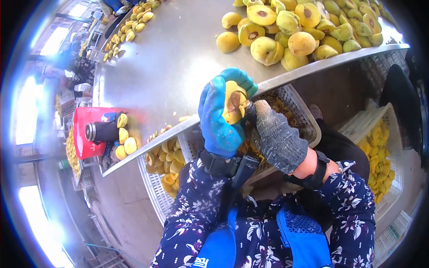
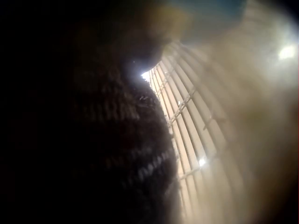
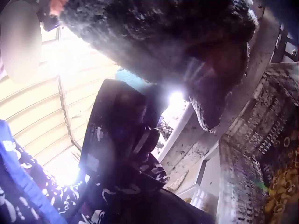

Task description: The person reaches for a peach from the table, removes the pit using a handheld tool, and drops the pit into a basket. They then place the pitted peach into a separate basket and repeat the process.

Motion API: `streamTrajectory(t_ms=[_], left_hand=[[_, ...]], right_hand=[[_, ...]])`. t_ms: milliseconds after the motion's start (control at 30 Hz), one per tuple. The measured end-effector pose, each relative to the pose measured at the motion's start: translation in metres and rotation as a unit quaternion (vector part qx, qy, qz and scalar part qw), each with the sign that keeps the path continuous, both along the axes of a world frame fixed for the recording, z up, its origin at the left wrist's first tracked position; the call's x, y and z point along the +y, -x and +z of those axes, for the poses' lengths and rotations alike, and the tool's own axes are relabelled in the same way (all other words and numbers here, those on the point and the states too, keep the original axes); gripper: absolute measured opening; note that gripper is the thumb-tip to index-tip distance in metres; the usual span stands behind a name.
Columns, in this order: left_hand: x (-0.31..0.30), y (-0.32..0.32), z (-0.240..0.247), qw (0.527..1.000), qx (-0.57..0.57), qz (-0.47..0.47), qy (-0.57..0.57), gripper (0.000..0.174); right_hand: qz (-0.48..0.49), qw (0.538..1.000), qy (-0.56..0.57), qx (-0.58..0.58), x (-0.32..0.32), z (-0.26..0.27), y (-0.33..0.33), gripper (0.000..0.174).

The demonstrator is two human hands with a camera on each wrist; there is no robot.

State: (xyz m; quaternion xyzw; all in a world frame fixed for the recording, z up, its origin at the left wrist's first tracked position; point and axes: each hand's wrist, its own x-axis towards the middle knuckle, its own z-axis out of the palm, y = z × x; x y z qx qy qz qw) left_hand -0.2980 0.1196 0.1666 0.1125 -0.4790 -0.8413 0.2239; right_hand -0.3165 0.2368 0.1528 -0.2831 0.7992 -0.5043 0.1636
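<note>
In the head view, my left hand point(image 1: 220, 118) wears a blue glove and cups a halved yellow fruit point(image 1: 233, 103), its brown hollow facing the other hand. My right hand point(image 1: 279, 137), in a grey knitted glove, grips a dark tool point(image 1: 251, 114) at the fruit's right edge; the tool's tip is hidden. The right wrist view has the grey glove point(image 3: 163, 42) close and dark, with the tool unclear. The left wrist view is mostly dark and blurred, so the left hand cannot be made out there.
A metal table point(image 1: 165, 53) bears a heap of yellow fruit point(image 1: 301, 43) at the back right. Crates of cut fruit stand below its edge, one at left point(image 1: 152, 196), one at right point(image 1: 395, 178), another under my hands. A red bag point(image 1: 85, 149) and a black flask point(image 1: 100, 132) lie at left.
</note>
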Motion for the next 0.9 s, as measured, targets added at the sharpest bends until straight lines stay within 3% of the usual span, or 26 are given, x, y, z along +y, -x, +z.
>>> streamTrajectory(t_ms=[167,300,400,500,633,900], left_hand=[[-0.006,-0.006,-0.005,0.997,0.009,-0.021,0.070,0.050],[0.003,-0.008,0.008,0.999,-0.007,-0.012,0.047,0.045],[0.004,-0.009,0.004,0.997,0.003,0.006,0.080,0.046],[0.000,-0.009,0.003,0.995,-0.001,-0.006,0.100,0.046],[0.006,-0.010,0.007,1.000,-0.027,0.003,0.013,0.045],[-0.003,-0.014,0.012,0.993,-0.060,-0.096,0.032,0.042]], right_hand=[[0.030,0.999,0.009,-0.039,0.001,0.002,-0.003,0.025],[0.016,0.997,0.027,-0.067,0.002,0.000,-0.006,0.026],[0.038,0.999,0.003,-0.003,0.007,-0.002,-0.005,0.028],[0.047,0.995,0.005,-0.088,0.006,0.006,-0.007,0.028],[0.054,0.988,-0.007,-0.142,0.007,0.012,-0.007,0.029],[0.096,0.986,0.021,-0.137,0.020,0.011,-0.009,0.042]])
